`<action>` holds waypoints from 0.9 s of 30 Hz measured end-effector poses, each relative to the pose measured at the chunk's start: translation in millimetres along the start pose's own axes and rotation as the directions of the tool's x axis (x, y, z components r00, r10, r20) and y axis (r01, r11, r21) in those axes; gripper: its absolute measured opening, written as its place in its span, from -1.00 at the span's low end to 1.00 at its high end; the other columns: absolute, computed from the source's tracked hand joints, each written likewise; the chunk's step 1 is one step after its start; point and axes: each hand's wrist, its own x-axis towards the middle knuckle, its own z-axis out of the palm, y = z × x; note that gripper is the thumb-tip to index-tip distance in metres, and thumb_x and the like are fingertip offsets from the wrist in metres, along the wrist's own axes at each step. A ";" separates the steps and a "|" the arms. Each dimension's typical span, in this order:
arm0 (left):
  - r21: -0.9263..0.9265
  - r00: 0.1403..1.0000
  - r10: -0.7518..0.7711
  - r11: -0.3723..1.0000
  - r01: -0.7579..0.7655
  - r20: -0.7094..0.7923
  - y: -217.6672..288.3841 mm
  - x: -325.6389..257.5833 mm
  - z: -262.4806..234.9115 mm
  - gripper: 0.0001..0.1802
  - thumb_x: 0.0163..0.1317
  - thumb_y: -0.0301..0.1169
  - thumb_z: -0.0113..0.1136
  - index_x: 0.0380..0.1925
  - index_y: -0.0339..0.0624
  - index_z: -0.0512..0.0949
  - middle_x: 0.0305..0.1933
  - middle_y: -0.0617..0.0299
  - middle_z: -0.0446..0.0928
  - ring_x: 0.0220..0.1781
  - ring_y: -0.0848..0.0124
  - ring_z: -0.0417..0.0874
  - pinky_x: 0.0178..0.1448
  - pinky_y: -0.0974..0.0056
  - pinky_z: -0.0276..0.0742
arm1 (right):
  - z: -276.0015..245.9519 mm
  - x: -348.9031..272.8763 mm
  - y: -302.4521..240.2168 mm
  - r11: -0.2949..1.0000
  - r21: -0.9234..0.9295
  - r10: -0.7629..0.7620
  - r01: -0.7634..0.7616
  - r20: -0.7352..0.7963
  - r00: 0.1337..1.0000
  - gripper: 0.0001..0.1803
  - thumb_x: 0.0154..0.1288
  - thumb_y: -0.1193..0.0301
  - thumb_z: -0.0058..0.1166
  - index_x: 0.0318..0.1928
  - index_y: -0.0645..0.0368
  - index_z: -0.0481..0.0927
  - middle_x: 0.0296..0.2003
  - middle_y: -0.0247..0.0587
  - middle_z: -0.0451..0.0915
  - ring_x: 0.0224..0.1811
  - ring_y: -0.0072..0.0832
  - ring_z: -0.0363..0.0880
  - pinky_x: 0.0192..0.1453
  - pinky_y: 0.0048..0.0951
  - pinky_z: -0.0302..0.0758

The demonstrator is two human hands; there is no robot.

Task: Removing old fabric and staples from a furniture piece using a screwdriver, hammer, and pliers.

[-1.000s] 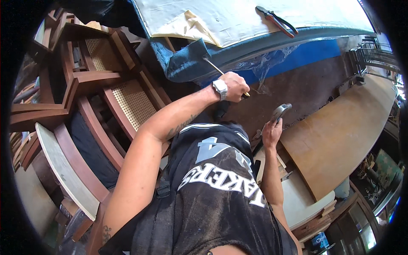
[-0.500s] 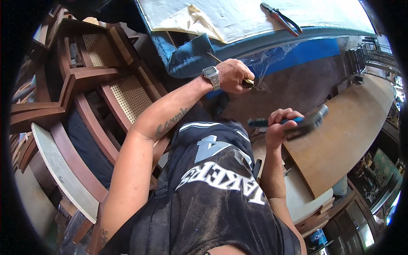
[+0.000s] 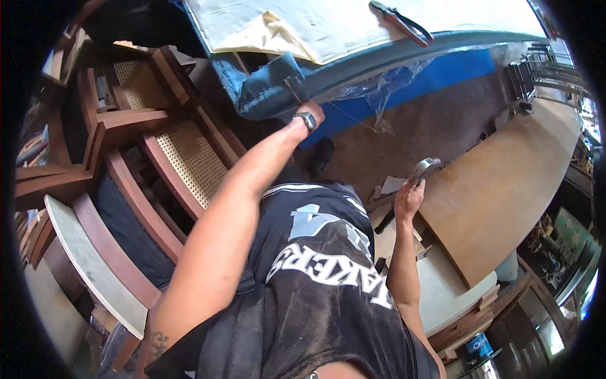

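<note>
Left hand (image 3: 310,112), clenched around a tool (image 3: 295,93), has moved closer to the blue fabric (image 3: 268,79), apparently centring work there; right hand (image 3: 409,201) grips a hammer (image 3: 425,168) well apart.

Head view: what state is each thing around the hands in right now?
Left hand: closed on a thin-shafted tool.
Thin-shafted tool: held, far end at the blue fabric.
Right hand: closed around a hammer.
Hammer: held, head clear of the blue fabric.
Pliers: lying on the white sheet, handles apart.
Cream cloth: rumpled.
Blue fabric: flap at the corner.
Clear plastic: crumpled.
Wristwatch: strapped on.
</note>
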 end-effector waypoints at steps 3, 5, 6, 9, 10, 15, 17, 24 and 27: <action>-0.271 0.975 0.223 0.938 -0.215 -0.002 15.8 -36.7 -101.9 -0.89 -0.13 -0.40 0.13 -0.61 -0.12 0.62 -0.48 0.11 0.61 -0.38 0.20 0.65 -0.33 0.17 0.56 | -14.3 -13.1 35.5 0.996 0.030 0.083 -0.083 0.015 0.996 -0.44 0.28 -0.18 -0.25 -0.40 0.12 0.28 -0.66 -0.48 0.25 -0.68 -0.69 0.20 -0.62 -0.59 0.20; -0.349 0.964 0.230 0.900 -0.263 -0.133 24.0 -44.8 -121.0 -0.89 -0.18 -0.39 0.12 -0.65 -0.15 0.59 -0.53 0.10 0.59 -0.43 0.18 0.64 -0.34 0.17 0.55 | -9.3 -17.6 34.4 0.995 0.050 0.085 -0.087 0.051 0.995 -0.46 0.30 -0.16 -0.26 -0.40 0.11 0.28 -0.66 -0.49 0.24 -0.67 -0.69 0.21 -0.62 -0.61 0.20; -0.374 0.956 0.222 0.884 -0.281 -0.194 25.4 -46.8 -124.5 -0.89 -0.19 -0.39 0.12 -0.66 -0.15 0.58 -0.55 0.10 0.58 -0.44 0.16 0.63 -0.35 0.16 0.55 | -6.0 -20.4 33.2 0.993 0.066 0.090 -0.095 0.078 0.993 -0.48 0.32 -0.13 -0.27 -0.40 0.10 0.27 -0.66 -0.50 0.23 -0.67 -0.69 0.21 -0.62 -0.62 0.20; -0.400 0.939 0.217 0.861 -0.313 -0.267 18.5 -44.6 -125.4 -0.89 -0.23 -0.36 0.18 -0.64 -0.13 0.56 -0.58 0.12 0.55 -0.45 0.16 0.62 -0.36 0.15 0.53 | 7.3 -21.1 1.8 0.998 0.051 0.035 -0.041 0.107 0.994 -0.53 0.38 -0.02 -0.26 -0.37 0.18 0.32 -0.67 -0.37 0.32 -0.65 -0.58 0.31 -0.58 -0.50 0.27; -0.411 0.926 0.226 0.846 -0.340 -0.302 15.6 -44.3 -126.3 -0.89 -0.24 -0.36 0.20 -0.65 -0.12 0.55 -0.58 0.13 0.54 -0.45 0.16 0.62 -0.37 0.15 0.52 | 9.9 -20.8 -7.1 1.000 0.014 -0.007 0.005 0.123 0.992 -0.53 0.39 0.02 -0.26 -0.34 0.23 0.35 -0.67 -0.27 0.39 -0.64 -0.49 0.37 -0.55 -0.41 0.32; -0.436 0.876 0.254 0.789 -0.433 -0.409 6.8 -46.1 -131.0 -0.87 -0.20 -0.36 0.19 -0.69 -0.13 0.47 -0.60 0.16 0.51 -0.44 0.19 0.60 -0.37 0.15 0.51 | 18.6 -16.1 -31.3 0.994 0.053 -0.103 0.093 0.225 0.969 -0.66 0.42 0.16 -0.23 -0.31 0.20 0.34 -0.66 -0.41 0.31 -0.65 -0.66 0.28 -0.61 -0.57 0.23; -0.450 0.885 0.253 0.786 -0.424 -0.392 4.0 -45.7 -136.7 -0.88 -0.19 -0.33 0.18 -0.64 -0.10 0.52 -0.57 0.14 0.54 -0.40 0.17 0.61 -0.33 0.13 0.52 | 19.5 -14.9 -35.8 0.994 0.082 -0.092 0.075 0.226 0.970 -0.68 0.42 0.17 -0.23 -0.30 0.18 0.34 -0.65 -0.43 0.31 -0.66 -0.69 0.28 -0.61 -0.60 0.23; -0.521 0.823 0.197 0.690 -0.503 -0.533 -10.3 -50.4 -143.0 -0.89 -0.15 -0.42 0.15 -0.68 -0.17 0.43 -0.63 0.11 0.45 -0.47 0.15 0.56 -0.41 0.14 0.46 | 12.7 -1.1 -67.4 0.947 0.319 -0.091 0.033 0.169 0.981 -0.72 0.40 0.15 -0.19 -0.29 0.11 0.34 -0.64 -0.48 0.28 -0.65 -0.75 0.24 -0.59 -0.74 0.25; -0.553 0.791 0.157 0.634 -0.540 -0.592 -12.5 -52.6 -151.2 -0.83 -0.14 -0.43 0.15 -0.72 -0.20 0.36 -0.66 0.09 0.40 -0.54 0.14 0.51 -0.45 0.14 0.40 | 7.0 8.8 -79.4 0.893 0.449 -0.105 0.026 0.151 0.983 -0.70 0.40 0.15 -0.20 -0.29 0.13 0.32 -0.65 -0.46 0.29 -0.68 -0.73 0.26 -0.64 -0.71 0.23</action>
